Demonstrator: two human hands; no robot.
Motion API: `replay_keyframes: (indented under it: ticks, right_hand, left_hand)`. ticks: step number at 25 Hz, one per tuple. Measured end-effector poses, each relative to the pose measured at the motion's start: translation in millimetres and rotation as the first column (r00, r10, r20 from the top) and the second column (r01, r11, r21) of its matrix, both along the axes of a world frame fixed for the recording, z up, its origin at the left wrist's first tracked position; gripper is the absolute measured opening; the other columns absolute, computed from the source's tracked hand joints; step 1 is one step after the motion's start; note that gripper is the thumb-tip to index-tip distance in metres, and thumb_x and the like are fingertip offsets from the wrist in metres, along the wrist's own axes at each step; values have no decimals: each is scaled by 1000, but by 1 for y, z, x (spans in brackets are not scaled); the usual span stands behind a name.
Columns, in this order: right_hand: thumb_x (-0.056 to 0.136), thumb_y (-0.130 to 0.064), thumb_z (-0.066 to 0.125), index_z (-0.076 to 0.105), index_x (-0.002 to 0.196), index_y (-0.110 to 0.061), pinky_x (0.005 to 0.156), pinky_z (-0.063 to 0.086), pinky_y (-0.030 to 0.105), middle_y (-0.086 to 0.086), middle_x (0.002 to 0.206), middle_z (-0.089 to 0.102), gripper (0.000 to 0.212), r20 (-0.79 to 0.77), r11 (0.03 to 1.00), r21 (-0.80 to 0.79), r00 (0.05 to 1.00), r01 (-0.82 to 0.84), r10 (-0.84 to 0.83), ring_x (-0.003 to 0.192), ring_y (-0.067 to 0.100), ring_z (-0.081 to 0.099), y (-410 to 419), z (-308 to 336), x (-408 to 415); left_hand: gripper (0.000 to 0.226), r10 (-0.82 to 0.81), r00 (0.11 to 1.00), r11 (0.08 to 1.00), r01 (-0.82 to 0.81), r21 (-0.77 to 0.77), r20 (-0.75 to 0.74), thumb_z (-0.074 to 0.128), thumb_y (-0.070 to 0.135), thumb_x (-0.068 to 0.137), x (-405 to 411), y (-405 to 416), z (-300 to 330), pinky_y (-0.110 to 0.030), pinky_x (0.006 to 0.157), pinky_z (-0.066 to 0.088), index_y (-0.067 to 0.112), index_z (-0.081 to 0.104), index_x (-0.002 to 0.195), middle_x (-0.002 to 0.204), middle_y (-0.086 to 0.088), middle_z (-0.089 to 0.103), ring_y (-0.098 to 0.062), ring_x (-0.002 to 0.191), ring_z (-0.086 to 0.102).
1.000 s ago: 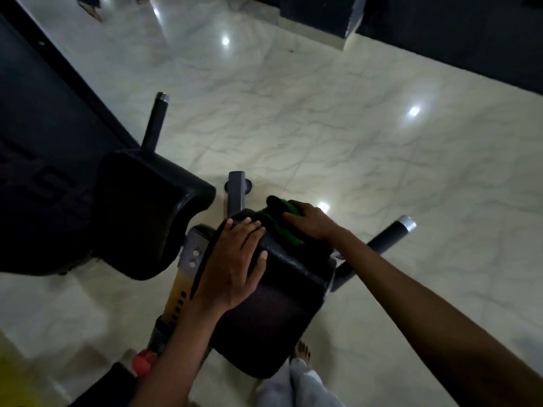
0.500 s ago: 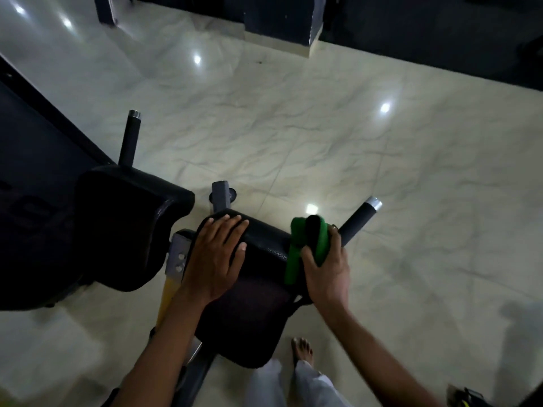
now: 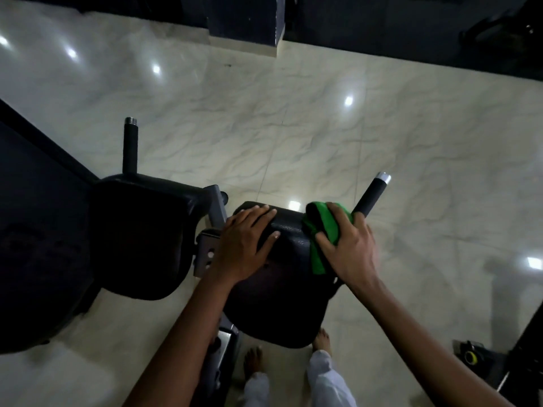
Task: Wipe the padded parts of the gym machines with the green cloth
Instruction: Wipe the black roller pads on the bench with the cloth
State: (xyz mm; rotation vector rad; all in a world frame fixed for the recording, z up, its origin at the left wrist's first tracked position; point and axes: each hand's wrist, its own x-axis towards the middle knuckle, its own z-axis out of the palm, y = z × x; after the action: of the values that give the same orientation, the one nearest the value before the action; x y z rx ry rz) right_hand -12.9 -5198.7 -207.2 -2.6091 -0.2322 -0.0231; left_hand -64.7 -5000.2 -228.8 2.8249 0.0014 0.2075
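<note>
On the near pad (image 3: 282,292), at its far right corner, the green cloth (image 3: 321,230) is held bunched under the right hand (image 3: 349,248), whose fingers are curled over it. The cloth's long axis runs from far edge toward the person, along the pad's right side. The left hand (image 3: 245,245) lies flat, fingers straight, on the pad's far left part, just beside the cloth but apart from it. The unwiped pad surface is judged to lie left of and nearer than the right hand. A second pad (image 3: 141,236) stands to the left, well apart from the cloth. A grip bar (image 3: 371,196) projects just beyond the right hand. Pale glossy floor tiles (image 3: 323,136) surround the machine; bare feet (image 3: 255,359) are seen below.
</note>
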Motion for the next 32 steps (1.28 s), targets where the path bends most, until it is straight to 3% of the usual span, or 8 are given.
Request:
replay_keyframes:
  ticks: [5, 8, 12, 16, 19, 26, 29, 32]
  right_hand:
    - [75, -42, 63, 39, 139, -26, 75, 52, 47, 20, 115, 49, 70, 276, 985, -169, 958, -29, 76, 97, 37, 52, 2, -19, -58]
    - [73, -50, 46, 37, 135, -29, 71, 54, 46, 17, 111, 51, 65, 289, 987, -157, 955, -25, 70, 94, 36, 53, 4, -12, -42]
    - [74, -46, 46, 36, 138, -28, 79, 50, 48, 20, 119, 43, 67, 325, 976, -194, 945, 99, -32, 101, 38, 47, 8, -33, -65]
    - [78, -33, 46, 28, 141, -30, 72, 49, 46, 21, 117, 40, 65, 384, 911, -394, 878, -123, 285, 93, 35, 44, -1, -93, -157]
    - [78, -29, 46, 36, 136, -35, 72, 40, 41, 17, 115, 41, 59, 355, 824, -507, 811, -252, 466, 88, 31, 45, -12, -89, -150]
    - [79, -45, 56, 32, 141, -30, 83, 45, 50, 15, 132, 34, 68, 398, 947, -318, 913, 52, 84, 109, 35, 37, 22, -31, -72]
    - [77, -34, 70, 34, 139, -32, 80, 49, 50, 18, 132, 37, 71, 434, 884, -458, 844, -94, 314, 111, 37, 40, 13, -67, -118]
    - [81, -22, 58, 36, 139, -32, 77, 50, 47, 19, 132, 42, 63, 344, 657, -669, 639, -347, 688, 108, 35, 53, -10, -82, -134]
  left_hand:
    - [60, -136, 990, 990, 134, -53, -26, 31, 47, 92, 0, 12, 1, -36, 105, 32, 11, 53, 135, 138, -7, 54, -25, 129, 47]
    - [59, -188, 982, 981, 187, -57, -12, 32, 46, 92, 1, 19, -3, -37, 105, 31, 11, 52, 136, 137, -8, 54, -25, 128, 48]
    - [56, -215, 976, 976, 216, -40, 28, 35, 44, 93, 1, 22, -8, -36, 106, 27, 10, 53, 134, 133, -9, 57, -26, 125, 50]
    - [57, -252, 967, 967, 253, -11, 38, 34, 46, 93, 5, 28, -10, -34, 105, 22, 11, 54, 134, 131, -9, 58, -27, 122, 52]
    - [59, -278, 960, 960, 278, -13, 26, 32, 49, 93, 6, 32, -12, -35, 107, 22, 14, 50, 137, 135, -8, 55, -26, 125, 49]
    - [60, -285, 958, 958, 286, -28, 22, 30, 50, 93, 6, 33, -12, -36, 109, 24, 14, 49, 138, 137, -7, 54, -25, 127, 47]
    - [63, -285, 959, 958, 285, -17, -4, 27, 50, 92, 5, 32, -10, -38, 111, 23, 14, 46, 140, 139, -9, 52, -26, 129, 45]
    - [65, -309, 951, 951, 308, -38, -26, 24, 48, 91, 1, 35, -7, -36, 115, 16, 13, 41, 144, 144, -10, 46, -26, 135, 39]
